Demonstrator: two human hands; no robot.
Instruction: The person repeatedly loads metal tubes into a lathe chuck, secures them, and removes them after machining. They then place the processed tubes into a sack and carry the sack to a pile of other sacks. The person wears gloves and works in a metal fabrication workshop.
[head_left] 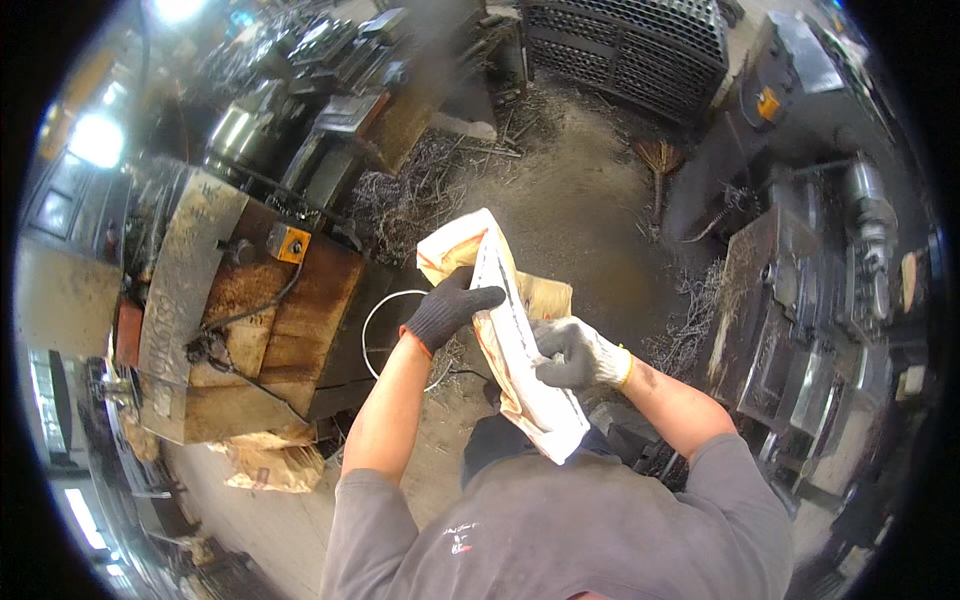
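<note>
In front of my body is a long white sack (pixel 515 350) with tan and orange on its sides, held up at a slant. A dark seam or strip runs along its narrow edge. My left hand (pixel 448 308), in a black glove, grips the upper left part of the sack, thumb laid across the edge. On the other side my right hand (pixel 582 355), wearing a white glove with grey-coated fingers, has its fingers bent against the sack's edge. What the sack contains is hidden.
Left stands a greasy machine (pixel 275 320) with an orange switch box (pixel 288 243); right is another machine (pixel 780 290). Metal shavings (pixel 405 200) litter the floor. A broom (pixel 658 170) and a perforated metal rack (pixel 630 50) are farther off. A crumpled sack (pixel 275 467) lies lower left.
</note>
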